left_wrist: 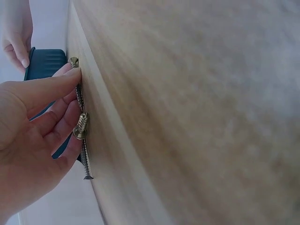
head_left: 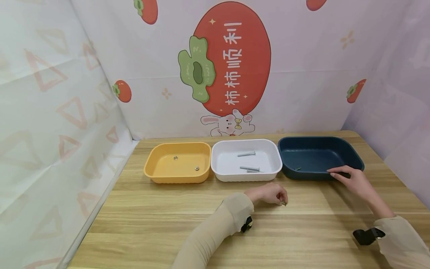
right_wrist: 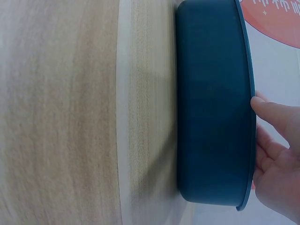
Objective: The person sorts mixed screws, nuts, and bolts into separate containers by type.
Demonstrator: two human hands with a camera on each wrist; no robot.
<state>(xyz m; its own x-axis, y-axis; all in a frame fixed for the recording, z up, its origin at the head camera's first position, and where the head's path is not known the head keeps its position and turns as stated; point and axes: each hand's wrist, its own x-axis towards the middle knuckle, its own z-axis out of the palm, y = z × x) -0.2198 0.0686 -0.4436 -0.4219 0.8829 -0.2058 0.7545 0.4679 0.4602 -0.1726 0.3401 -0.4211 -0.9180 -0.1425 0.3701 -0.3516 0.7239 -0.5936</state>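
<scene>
My left hand [head_left: 268, 193] is low over the wooden table, in front of the white tray [head_left: 246, 178]. In the left wrist view its thumb and fingers pinch a screw [left_wrist: 79, 96] with a brass-coloured head. Beside the fingers are a short brass-coloured threaded piece [left_wrist: 82, 124] and a second screw [left_wrist: 86, 164] with a flat head; I cannot tell whether the fingers hold these. My right hand [head_left: 356, 181] grips the near rim of the dark blue tray [right_wrist: 215, 103], thumb on the rim and fingers reaching over it. Inside that tray lies a small screw [head_left: 297, 169].
Three trays stand side by side along the back of the table [head_left: 151, 231]. The yellow one [head_left: 178, 178], at left, has two nuts in it. Three bolts [head_left: 246, 154] lie in the white middle tray. A patterned cloth backdrop [head_left: 302, 101] rises behind them.
</scene>
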